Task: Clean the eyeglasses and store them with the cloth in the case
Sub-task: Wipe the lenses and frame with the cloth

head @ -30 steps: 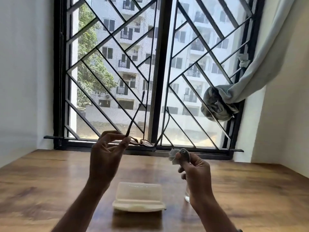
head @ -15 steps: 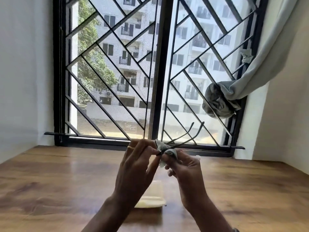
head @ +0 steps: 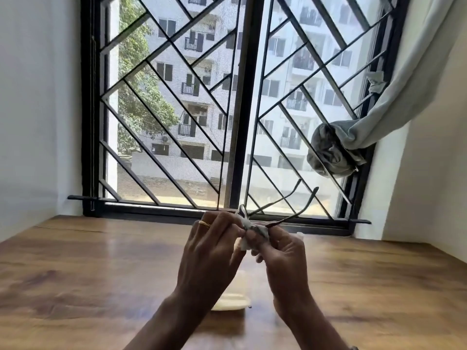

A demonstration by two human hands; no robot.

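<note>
Thin dark eyeglasses [head: 288,208] are held up over the wooden table [head: 88,274], their two temple arms pointing up and to the right against the window. My left hand [head: 212,251], a gold ring on one finger, pinches the frame's left end. My right hand [head: 280,253] presses a small white cloth [head: 246,234] against the lens part, which the cloth and fingers hide. A pale translucent case [head: 232,303] lies on the table below my hands, mostly covered by my left forearm.
A barred black window frame [head: 242,109] stands right behind the table. A knotted grey curtain [head: 333,152] hangs at the right of it. White walls close in both sides. Something small and clear [head: 299,234] peeks out behind my right hand.
My hands were apart, the left with the glasses and the right with the cloth. They came together, the glasses turned so the arms point right, and the cloth now sits on the lens.
</note>
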